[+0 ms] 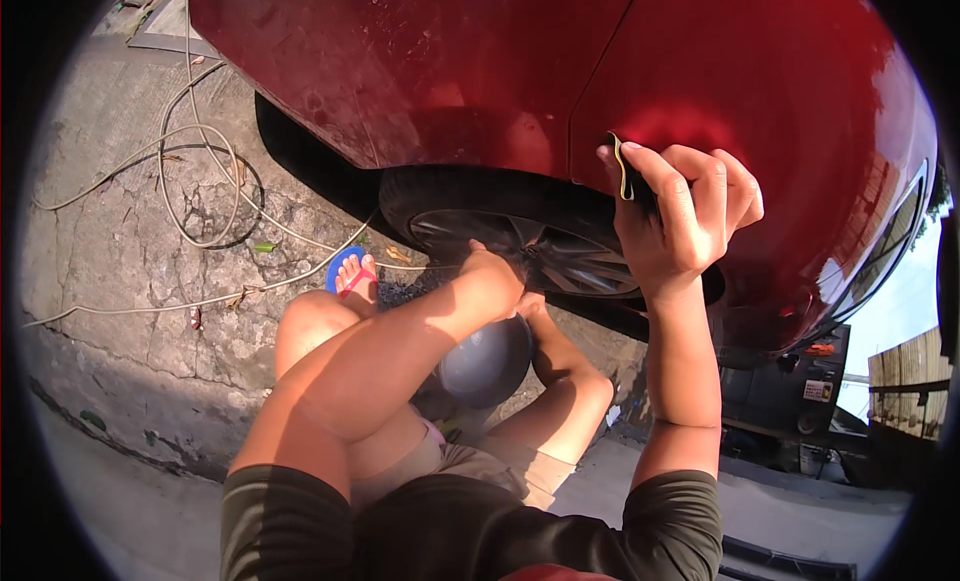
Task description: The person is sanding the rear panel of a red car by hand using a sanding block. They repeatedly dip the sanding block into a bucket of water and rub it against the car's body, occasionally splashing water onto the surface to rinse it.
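Observation:
My right hand (682, 206) is raised in front of the red car's body panel (480, 71). Pinched between its thumb and fingers is a thin, bent dark strip with a yellow edge (626, 171); its exact kind does not show. My left arm reaches across my knees, bringing my left hand (492, 279) down in front of the dark spoked wheel (575, 261). The thumb points up toward the spokes, while the other fingers are turned away and hidden. A grey rounded basin (487, 364) is between my bent legs, just below the left hand.
A beige hose (205, 131) loops over cracked concrete (110, 251) at the left and runs toward the tyre. My left foot wears a blue sandal (343, 266) near the wheel. Dark clutter (790, 391) stands at the right, beyond the car's end.

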{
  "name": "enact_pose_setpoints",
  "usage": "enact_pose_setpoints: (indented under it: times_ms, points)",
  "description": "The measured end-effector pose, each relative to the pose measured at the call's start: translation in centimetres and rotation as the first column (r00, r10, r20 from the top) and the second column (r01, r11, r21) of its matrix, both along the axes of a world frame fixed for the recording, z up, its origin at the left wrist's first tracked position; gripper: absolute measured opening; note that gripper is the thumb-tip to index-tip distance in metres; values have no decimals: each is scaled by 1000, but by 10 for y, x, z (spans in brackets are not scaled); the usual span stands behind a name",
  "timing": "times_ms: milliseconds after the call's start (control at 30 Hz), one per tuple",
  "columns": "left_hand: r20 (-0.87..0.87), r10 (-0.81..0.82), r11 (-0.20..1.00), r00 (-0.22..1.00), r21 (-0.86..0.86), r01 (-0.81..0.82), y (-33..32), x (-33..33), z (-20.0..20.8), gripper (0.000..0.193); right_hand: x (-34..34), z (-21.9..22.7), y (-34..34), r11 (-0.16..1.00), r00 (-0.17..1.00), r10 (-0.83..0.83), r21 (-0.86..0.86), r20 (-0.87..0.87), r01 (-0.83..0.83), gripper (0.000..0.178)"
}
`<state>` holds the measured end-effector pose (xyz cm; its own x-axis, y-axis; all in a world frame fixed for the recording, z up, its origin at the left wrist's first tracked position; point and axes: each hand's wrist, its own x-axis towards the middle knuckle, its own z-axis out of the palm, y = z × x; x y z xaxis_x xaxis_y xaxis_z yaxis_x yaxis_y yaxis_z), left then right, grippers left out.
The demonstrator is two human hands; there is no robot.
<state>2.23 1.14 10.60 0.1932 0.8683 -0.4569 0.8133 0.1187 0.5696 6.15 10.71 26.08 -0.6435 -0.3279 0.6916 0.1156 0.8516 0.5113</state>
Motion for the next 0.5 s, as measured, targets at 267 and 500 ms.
enact_pose_setpoints:
  times_ms: [267, 500]
  points:
    - [-118, -137, 990, 983, 16, 140, 12, 16, -29, 56, -9, -8, 1, 997, 997, 53, -57, -58, -56, 30]
    - [-37, 42, 981, 998, 192, -34, 15, 21, -46, 44, 14, -13, 5, 999, 996, 1, -43, 87, 3, 28]
